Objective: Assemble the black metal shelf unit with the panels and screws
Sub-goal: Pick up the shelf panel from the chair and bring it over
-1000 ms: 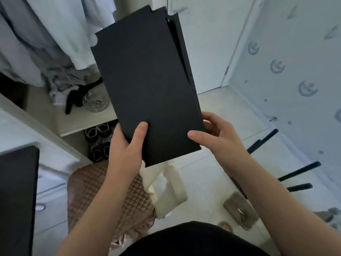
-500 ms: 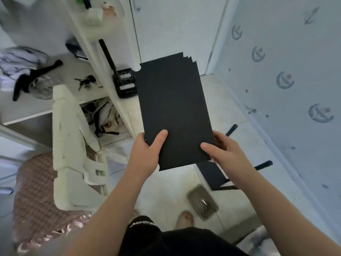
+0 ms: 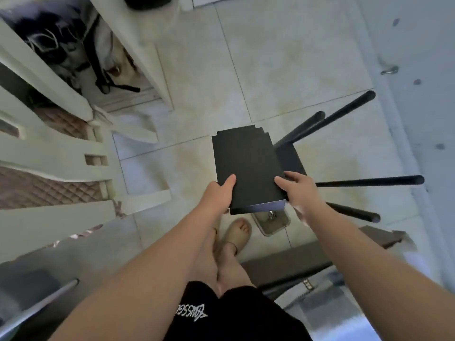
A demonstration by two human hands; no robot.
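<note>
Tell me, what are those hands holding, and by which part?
The black panels, held at their near end: the left hand grips the near left corner, the right hand the near right corner, thumbs on top.

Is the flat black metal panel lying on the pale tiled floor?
No, the left hand and the right hand grip the flat black metal panel by its near end, above the pale tiled floor.

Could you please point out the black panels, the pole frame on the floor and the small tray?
black panels point(image 3: 246, 166), head view, flat top face.
pole frame point(image 3: 369, 182), head view, middle of one pole.
small tray point(image 3: 272, 223), head view, bare inner bottom.
</note>
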